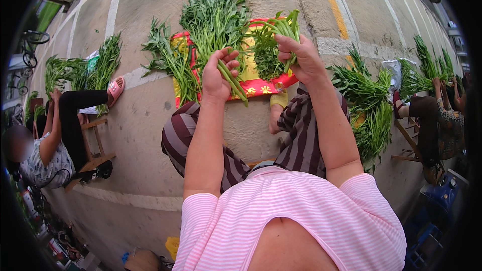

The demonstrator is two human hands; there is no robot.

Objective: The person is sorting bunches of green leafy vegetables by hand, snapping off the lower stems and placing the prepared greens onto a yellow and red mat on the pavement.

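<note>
My left hand (pixel 220 74) is closed round a few green water spinach stalks (pixel 236 89), whose cut-looking ends slant down to the right. Higher and to the right, my right hand (pixel 302 59) grips a bunch of water spinach (pixel 286 24) with its stems bent over at the top. Leaves hang below that bunch over a red and yellow patterned cloth (pixel 261 89) on the ground. Beyond my left hand a large heap of water spinach (pixel 213 17) covers much of the cloth, and a smaller pile (pixel 175 62) lies at its left edge.
More water spinach (pixel 374 115) lies on the concrete to my right. A person (pixel 55 143) sits on a wooden stool at the left, beside another greens pile (pixel 104 65). At the right another person (pixel 444 125) sits by more greens (pixel 427 65). My knees flank the cloth's near side.
</note>
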